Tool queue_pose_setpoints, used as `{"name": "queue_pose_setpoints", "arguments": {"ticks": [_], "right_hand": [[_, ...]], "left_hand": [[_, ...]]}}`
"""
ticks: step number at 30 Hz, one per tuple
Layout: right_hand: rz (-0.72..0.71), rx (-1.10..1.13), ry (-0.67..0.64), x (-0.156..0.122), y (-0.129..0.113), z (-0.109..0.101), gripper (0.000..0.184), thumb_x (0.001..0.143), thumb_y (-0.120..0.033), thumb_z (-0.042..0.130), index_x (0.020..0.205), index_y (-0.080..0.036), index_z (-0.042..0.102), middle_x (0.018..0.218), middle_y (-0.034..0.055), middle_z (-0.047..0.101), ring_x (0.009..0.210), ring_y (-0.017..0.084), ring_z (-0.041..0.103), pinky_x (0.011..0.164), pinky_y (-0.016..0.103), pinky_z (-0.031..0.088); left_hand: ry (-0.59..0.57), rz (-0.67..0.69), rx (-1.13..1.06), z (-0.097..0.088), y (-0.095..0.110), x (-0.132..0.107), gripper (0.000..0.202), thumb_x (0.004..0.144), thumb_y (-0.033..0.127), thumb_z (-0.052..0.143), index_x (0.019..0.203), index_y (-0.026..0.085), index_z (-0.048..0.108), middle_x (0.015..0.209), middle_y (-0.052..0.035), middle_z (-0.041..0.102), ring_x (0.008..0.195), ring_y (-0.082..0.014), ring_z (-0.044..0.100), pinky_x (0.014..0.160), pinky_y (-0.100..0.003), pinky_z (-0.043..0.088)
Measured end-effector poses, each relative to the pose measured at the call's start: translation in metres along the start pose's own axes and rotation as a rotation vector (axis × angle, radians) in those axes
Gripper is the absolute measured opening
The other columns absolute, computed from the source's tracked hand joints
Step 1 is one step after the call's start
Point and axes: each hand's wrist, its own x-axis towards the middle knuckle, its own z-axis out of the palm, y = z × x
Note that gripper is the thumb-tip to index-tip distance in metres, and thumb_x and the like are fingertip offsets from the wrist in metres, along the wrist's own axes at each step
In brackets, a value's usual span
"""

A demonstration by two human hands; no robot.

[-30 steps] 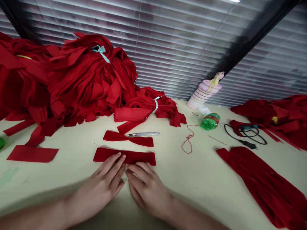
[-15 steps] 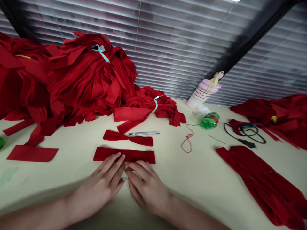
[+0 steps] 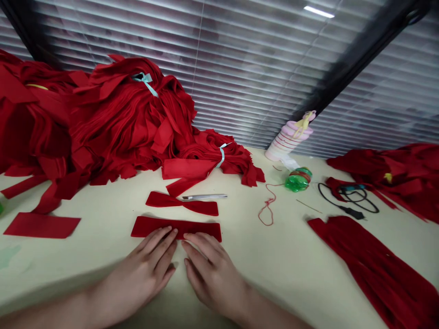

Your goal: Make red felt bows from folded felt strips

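Observation:
A flat red felt strip (image 3: 151, 226) lies on the cream table (image 3: 281, 260) right in front of me. My left hand (image 3: 144, 272) lies flat, fingers stretched out, fingertips on the strip's near edge at its middle. My right hand (image 3: 209, 272) lies flat beside it, fingertips touching the same edge. Neither hand grips anything. Just beyond the strip rests a red felt bow (image 3: 181, 204) pinched at its centre, with metal tweezers (image 3: 205, 197) against its far side.
A big heap of red felt pieces (image 3: 103, 119) fills the back left, with a tied bundle (image 3: 212, 157) beside it. A loose strip (image 3: 41, 225) lies left. Red thread (image 3: 267, 210), a green bottle (image 3: 297, 178), a pink spool stack (image 3: 290, 137), a black cable (image 3: 346, 198) and more red felt (image 3: 380, 269) sit right.
The view has tilted slightly, so everything sits a little lower in the picture. My hands have drawn a small way apart and stay flat on the strip's near edge.

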Motion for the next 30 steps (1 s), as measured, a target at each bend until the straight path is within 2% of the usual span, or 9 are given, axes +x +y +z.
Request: {"name": "queue_pose_setpoints", "arguments": {"ticks": [3,9,15,21,30], "right_hand": [[0.034,-0.059,-0.043,0.0025,0.0005,0.0012,0.038,0.089,-0.019,0.049,0.124,-0.008,0.055,0.128,0.0152,0.057,0.114,0.029,0.053,0.093,0.045,0.051],[0.060,-0.058,-0.104,0.0020,0.0004,0.0014,0.036,0.090,-0.024,0.048,0.122,-0.009,0.058,0.129,0.0136,0.057,0.117,0.029,0.052,0.097,0.044,0.049],[0.064,-0.065,-0.066,-0.0031,0.0019,0.0035,0.035,0.089,-0.023,0.049,0.119,-0.008,0.059,0.131,0.0162,0.054,0.119,0.029,0.051,0.097,0.044,0.050],[0.079,-0.107,0.027,0.0005,0.0027,0.0019,0.029,0.087,-0.019,0.050,0.111,-0.009,0.063,0.125,0.0185,0.058,0.115,0.030,0.054,0.093,0.049,0.052],[0.069,-0.112,-0.031,-0.0011,0.0027,0.0033,0.034,0.088,-0.021,0.049,0.116,-0.007,0.062,0.130,0.0194,0.055,0.121,0.031,0.052,0.097,0.045,0.050]], "left_hand": [[0.015,0.015,0.000,-0.0053,-0.0029,0.0054,0.036,0.098,0.024,0.034,0.118,0.007,0.058,0.122,-0.0135,0.061,0.118,-0.0272,0.052,0.102,-0.040,0.033],[-0.018,-0.056,-0.053,-0.0070,-0.0043,0.0067,0.040,0.097,0.030,0.036,0.126,0.008,0.053,0.128,-0.0128,0.058,0.118,-0.0268,0.051,0.099,-0.039,0.038],[-0.124,-0.013,-0.031,-0.0064,-0.0067,0.0028,0.047,0.092,0.032,0.045,0.133,0.008,0.046,0.133,-0.0142,0.053,0.121,-0.0289,0.048,0.098,-0.039,0.041],[-0.108,-0.047,-0.079,-0.0054,-0.0062,0.0014,0.045,0.094,0.031,0.044,0.133,0.010,0.047,0.134,-0.0127,0.052,0.123,-0.0280,0.047,0.099,-0.039,0.041],[-0.088,0.004,-0.011,-0.0055,-0.0074,0.0030,0.044,0.094,0.031,0.043,0.129,0.006,0.049,0.131,-0.0176,0.054,0.121,-0.0294,0.050,0.097,-0.040,0.043]]}}
